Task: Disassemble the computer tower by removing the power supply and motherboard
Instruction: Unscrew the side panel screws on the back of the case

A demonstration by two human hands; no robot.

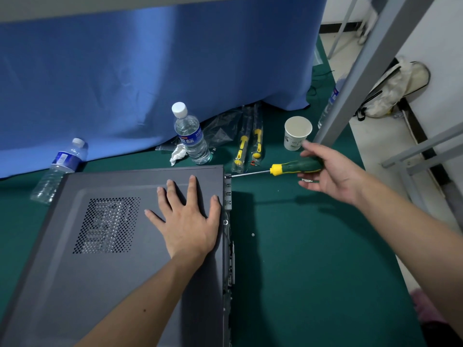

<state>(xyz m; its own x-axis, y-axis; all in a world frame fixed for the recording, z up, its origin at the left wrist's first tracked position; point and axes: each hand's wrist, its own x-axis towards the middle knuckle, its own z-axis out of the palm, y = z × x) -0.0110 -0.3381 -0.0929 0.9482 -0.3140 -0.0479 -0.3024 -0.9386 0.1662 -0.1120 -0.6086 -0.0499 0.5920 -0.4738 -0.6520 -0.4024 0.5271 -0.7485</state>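
While the grey steel computer tower (120,246) lay on its side on the green felt-covered table (313,259), with its perforated side panel uppermost and not yet taken off, it was pinned by the left hand (186,221), whose fingers were spread wide and flat near the rear edge. The green-and-yellow-handled screwdriver (288,167) was held loosely in the right hand (330,171), fingers curled about the handle, and its tip was set at a screw at the upper rear corner of the case. The power supply and motherboard were hidden inside.

Because the grip looked light and the shaft was laid almost level, it was judged that the tip could be cammed out of the screw head, so that the head would be stripped or the panel scratched. A freed screw could be lost easily; one small silver screw (253,234) already lay loose on the felt. The clear plastic water bottle with a white cap (191,136) and the white paper cup (297,133) stood near, and could be knocked over by the elbow or the handle, and the tower wetted.
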